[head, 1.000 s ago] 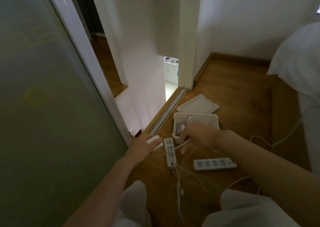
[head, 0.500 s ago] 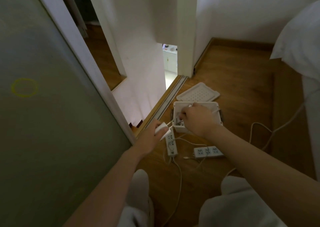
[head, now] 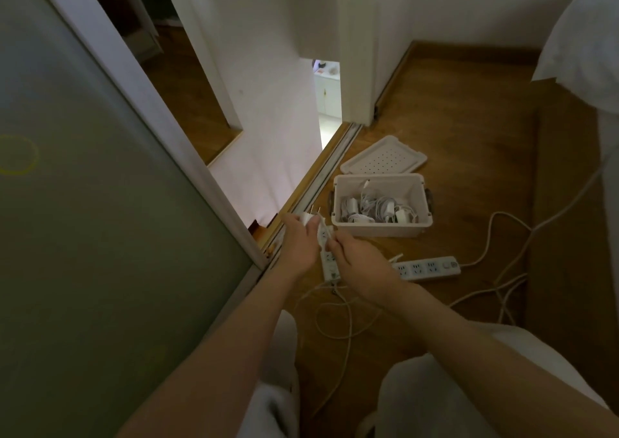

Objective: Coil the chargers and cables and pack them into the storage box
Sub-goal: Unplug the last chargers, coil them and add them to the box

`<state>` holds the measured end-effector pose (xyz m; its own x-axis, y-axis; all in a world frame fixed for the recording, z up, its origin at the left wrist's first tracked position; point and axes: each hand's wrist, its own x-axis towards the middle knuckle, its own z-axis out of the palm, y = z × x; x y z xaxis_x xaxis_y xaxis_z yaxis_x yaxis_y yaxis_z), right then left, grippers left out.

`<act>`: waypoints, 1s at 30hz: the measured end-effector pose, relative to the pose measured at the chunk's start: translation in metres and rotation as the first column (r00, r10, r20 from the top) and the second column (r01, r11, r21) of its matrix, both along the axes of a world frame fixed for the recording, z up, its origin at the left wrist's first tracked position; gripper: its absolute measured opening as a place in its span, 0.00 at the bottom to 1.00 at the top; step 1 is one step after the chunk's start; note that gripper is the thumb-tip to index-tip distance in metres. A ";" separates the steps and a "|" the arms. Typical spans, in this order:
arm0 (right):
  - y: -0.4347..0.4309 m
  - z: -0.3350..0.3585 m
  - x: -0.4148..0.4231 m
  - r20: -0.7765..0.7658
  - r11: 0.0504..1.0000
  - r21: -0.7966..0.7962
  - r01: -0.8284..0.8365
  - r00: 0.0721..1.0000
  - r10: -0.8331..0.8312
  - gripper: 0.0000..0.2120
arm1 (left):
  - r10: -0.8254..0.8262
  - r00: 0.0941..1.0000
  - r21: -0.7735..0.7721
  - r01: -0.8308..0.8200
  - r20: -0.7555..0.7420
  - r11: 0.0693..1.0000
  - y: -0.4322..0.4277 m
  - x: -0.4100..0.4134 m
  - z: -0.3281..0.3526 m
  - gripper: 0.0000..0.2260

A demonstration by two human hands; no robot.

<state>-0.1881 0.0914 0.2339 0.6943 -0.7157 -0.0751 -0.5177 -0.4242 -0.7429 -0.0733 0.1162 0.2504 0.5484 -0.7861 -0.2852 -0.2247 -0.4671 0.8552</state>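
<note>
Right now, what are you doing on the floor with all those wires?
A person is tidying chargers into a white storage box on the wooden floor. Its lid lies just behind it, and several coiled cables and chargers are already inside. The left hand holds a white plug charger with its prongs up, and the right hand pinches something thin beside it, probably its cable. Two power strips and loose cords are still on the floor.

Dim, murky room; the only bright light spills through the narrow white doorway gap [head: 327,96] at top centre. Wide-angle bending curves the frame edges; fine detail is soft.
</note>
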 end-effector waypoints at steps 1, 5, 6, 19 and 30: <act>0.003 -0.003 -0.001 0.012 1.000 0.025 -0.011 1.000 0.011 0.11 | 0.017 0.999 0.002 -0.017 -0.037 1.000 -0.002 -0.003 0.001 0.09; 0.013 -0.011 -0.005 0.079 1.000 0.002 -0.027 0.996 0.026 0.14 | 0.195 0.936 -0.006 -0.206 -0.294 0.979 -0.013 -0.012 0.005 0.12; 0.015 -0.013 -0.005 0.101 1.000 -0.006 -0.021 0.995 0.022 0.15 | 0.234 0.887 -0.027 -0.266 -0.398 0.963 -0.015 -0.014 0.007 0.15; -0.019 -0.043 -0.023 -0.072 0.978 -0.099 -0.181 0.982 0.174 0.11 | -0.060 0.559 -0.176 -0.157 -0.827 0.972 -0.004 0.007 0.018 0.13; -0.042 -0.027 -0.033 -0.205 0.932 -0.275 -0.237 0.961 0.184 0.10 | -0.506 0.843 0.117 0.529 -0.182 0.840 0.014 0.025 0.023 0.09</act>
<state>-0.2214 0.0491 0.2065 0.8267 -0.5624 -0.0160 -0.5012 -0.7232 -0.4751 -0.0486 0.1302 0.2737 0.0196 -0.8824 -0.4702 -0.3561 -0.4456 0.8214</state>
